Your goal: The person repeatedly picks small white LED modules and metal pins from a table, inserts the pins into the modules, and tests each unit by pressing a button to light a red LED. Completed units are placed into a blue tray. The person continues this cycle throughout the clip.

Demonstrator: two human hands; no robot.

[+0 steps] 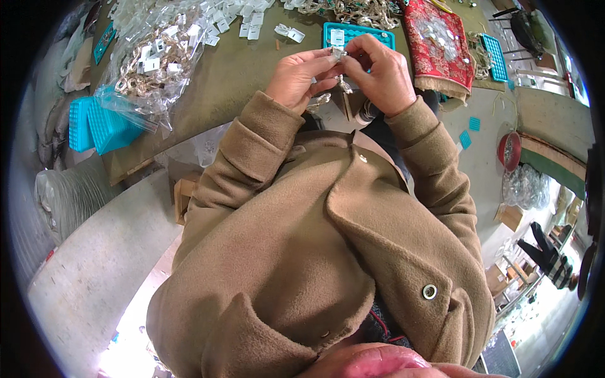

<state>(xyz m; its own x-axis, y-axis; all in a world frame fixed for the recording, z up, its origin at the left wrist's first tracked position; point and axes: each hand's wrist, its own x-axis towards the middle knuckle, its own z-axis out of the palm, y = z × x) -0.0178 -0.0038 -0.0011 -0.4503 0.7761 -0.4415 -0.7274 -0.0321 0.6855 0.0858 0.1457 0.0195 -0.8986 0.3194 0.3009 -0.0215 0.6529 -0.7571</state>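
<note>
My left hand [295, 77] and my right hand [382, 70] meet in front of my chest, above the edge of a brown table [233, 75]. Both pinch a small silvery metal piece [339, 54] between their fingertips. A short length of pale chain [344, 83] hangs from it down between my hands. Just beyond my fingers lies a turquoise plastic tray [359, 33] with a small white tag on it. My brown coat sleeves fill the lower part of the view.
A clear bag of chain pieces with white tags [154, 60] lies at the left, beside stacked turquoise trays [101, 123]. Loose white tags [249, 19] and a heap of chain [359, 9] sit at the far edge. A red patterned cloth [438, 44] lies at the right. A red bowl [509, 150] stands on the floor.
</note>
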